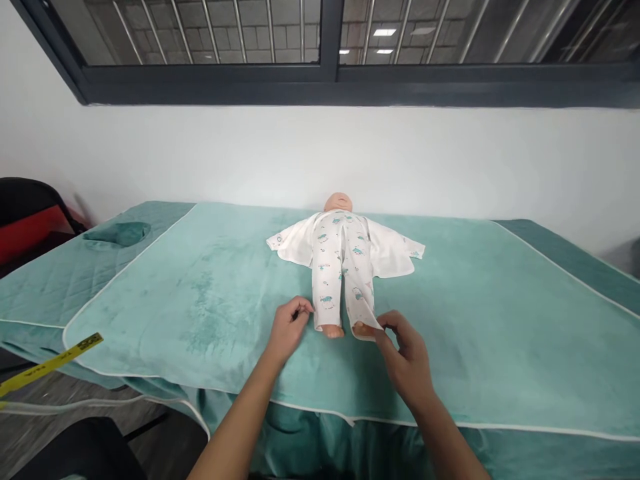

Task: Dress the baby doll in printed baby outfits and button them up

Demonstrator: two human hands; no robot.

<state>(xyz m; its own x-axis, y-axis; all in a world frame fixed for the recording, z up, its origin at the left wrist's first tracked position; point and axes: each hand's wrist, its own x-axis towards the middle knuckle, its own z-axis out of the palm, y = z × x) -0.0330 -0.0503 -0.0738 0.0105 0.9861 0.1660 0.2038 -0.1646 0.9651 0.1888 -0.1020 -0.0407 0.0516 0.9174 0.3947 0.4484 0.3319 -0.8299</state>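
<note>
A baby doll [341, 260] lies on its back on a teal blanket [210, 293], head toward the wall. It wears white printed trousers [333, 267] and an open white top [395, 250] spread out at both sides. My left hand [287, 327] sits just left of the doll's left-side foot, fingers curled in a pinch beside the trouser cuff; what it holds I cannot tell. My right hand [405, 350] pinches the hem of the other trouser leg at the doll's foot.
The blanket covers a quilted teal bed [565, 253] against a white wall under a dark window. A folded teal cloth [120, 233] lies at the far left. A black and red chair [30, 220] stands left. A yellow tape measure [50, 363] hangs at the lower left.
</note>
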